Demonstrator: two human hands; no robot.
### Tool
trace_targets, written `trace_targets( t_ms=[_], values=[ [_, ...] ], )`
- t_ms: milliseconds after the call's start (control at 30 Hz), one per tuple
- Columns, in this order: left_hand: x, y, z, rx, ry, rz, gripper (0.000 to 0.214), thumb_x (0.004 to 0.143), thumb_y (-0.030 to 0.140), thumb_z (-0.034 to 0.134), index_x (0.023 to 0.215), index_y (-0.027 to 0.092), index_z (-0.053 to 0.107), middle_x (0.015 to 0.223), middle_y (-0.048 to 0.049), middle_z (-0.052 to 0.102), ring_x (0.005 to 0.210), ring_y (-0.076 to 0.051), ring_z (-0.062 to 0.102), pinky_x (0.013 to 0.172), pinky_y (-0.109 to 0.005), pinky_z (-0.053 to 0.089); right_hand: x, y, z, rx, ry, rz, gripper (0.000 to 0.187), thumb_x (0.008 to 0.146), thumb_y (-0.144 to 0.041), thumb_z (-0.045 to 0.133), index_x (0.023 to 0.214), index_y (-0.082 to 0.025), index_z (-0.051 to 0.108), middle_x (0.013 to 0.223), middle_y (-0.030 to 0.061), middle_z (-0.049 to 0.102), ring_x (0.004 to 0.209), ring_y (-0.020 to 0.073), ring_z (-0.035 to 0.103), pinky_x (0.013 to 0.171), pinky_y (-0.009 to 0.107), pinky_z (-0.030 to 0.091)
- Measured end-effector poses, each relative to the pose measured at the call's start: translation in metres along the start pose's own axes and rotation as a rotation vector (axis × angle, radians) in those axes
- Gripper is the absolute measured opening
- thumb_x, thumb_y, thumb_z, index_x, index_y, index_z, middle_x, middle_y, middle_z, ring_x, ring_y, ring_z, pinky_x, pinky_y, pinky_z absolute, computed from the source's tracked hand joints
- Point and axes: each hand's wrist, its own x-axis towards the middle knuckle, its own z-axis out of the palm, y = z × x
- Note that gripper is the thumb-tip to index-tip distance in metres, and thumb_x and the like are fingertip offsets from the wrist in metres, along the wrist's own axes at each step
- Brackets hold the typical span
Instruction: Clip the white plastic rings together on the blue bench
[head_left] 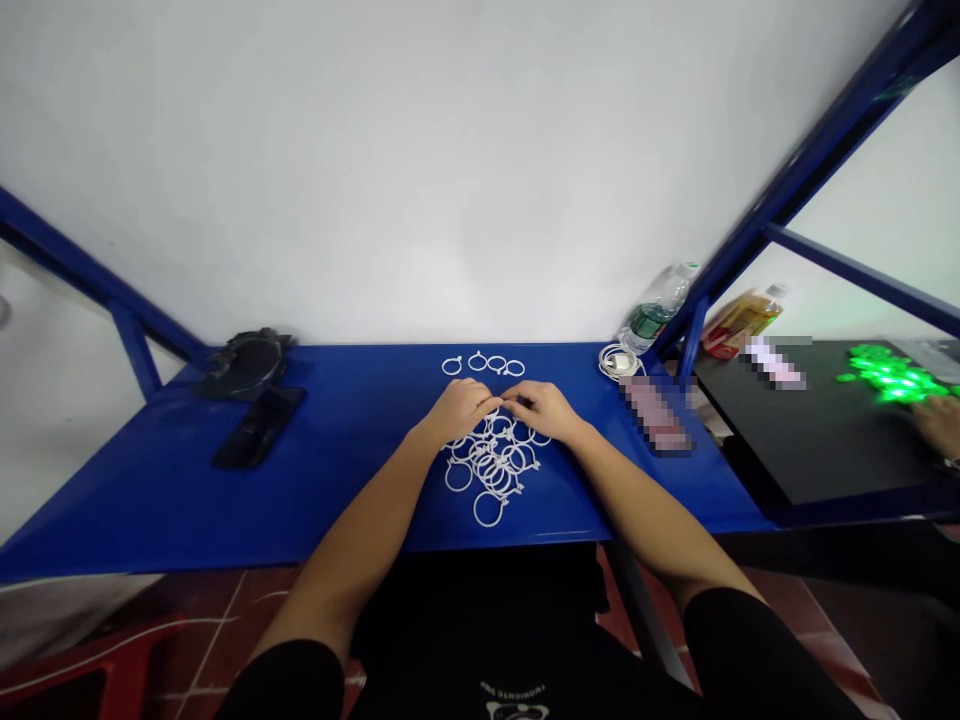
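A heap of white plastic rings [491, 465] lies on the blue table [337, 470] in front of me. My left hand [459, 409] and my right hand [541, 408] rest over the far edge of the heap, fingertips meeting between them in a pinch. Both seem closed on one small white ring, mostly hidden by the fingers. Several more rings [484, 365] lie in a row further back, near the wall.
A black phone [259, 427] and a dark bundle [247, 360] lie at the left. A coiled white cable [619, 360] and a plastic bottle [656, 305] stand at the back right. Another person's hand [937, 420] works near glowing green pieces [889, 375] on a black table.
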Motion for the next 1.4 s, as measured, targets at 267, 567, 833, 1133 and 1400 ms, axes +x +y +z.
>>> trace_targets(
  t_ms=[267,567,833,1133,1400],
  values=[
    [-0.004,0.023,-0.003,-0.168,0.129,-0.04,0.018,0.096,0.019,0.041,0.099,0.022,0.059,0.094,-0.004,0.066,0.083,-0.019,0.062,0.079,-0.035,0.051,-0.001,-0.007,0.004,0.025,0.075,-0.026,0.015,0.1,-0.03,0.064,0.1,-0.022,0.077,0.086,0.0022,0.076,0.074,0.0149,0.068,0.07,0.026,0.048],
    [-0.004,0.019,0.016,-0.195,0.212,-0.069,0.033,0.091,0.016,0.059,0.122,0.022,0.051,0.119,-0.0097,0.069,0.104,-0.022,0.07,0.093,-0.039,0.057,-0.003,-0.005,0.003,0.017,0.169,-0.026,0.022,0.102,-0.038,0.063,0.111,-0.022,0.076,0.086,0.0025,0.076,0.065,0.0135,0.065,0.065,0.025,0.049],
    [-0.001,0.024,0.015,-0.295,0.229,-0.069,0.013,0.092,0.023,0.067,0.086,0.022,0.056,0.127,-0.0098,0.073,0.119,-0.025,0.07,0.103,-0.046,0.057,-0.002,-0.008,-0.004,0.021,0.056,-0.111,0.027,0.109,-0.035,0.05,0.116,-0.024,0.074,0.101,0.0057,0.078,0.09,0.0182,0.072,0.081,0.029,0.054],
    [0.001,0.013,0.016,-0.236,0.334,-0.009,0.005,0.092,0.023,0.075,0.093,0.022,0.071,0.122,-0.0083,0.078,0.133,-0.027,0.064,0.113,-0.056,0.05,-0.002,-0.003,-0.005,-0.017,0.041,-0.077,0.025,0.109,-0.032,0.049,0.117,-0.024,0.07,0.108,0.0067,0.077,0.096,0.019,0.072,0.085,0.03,0.054],
    [0.001,0.01,0.017,-0.087,0.329,0.058,0.007,0.096,0.025,0.072,0.09,0.025,0.076,0.105,-0.0024,0.082,0.119,-0.025,0.071,0.106,-0.049,0.052,-0.001,-0.003,0.003,-0.083,0.024,-0.023,0.026,0.11,-0.032,0.044,0.109,-0.022,0.068,0.101,0.0063,0.075,0.089,0.0184,0.07,0.078,0.028,0.052]
  ],
)
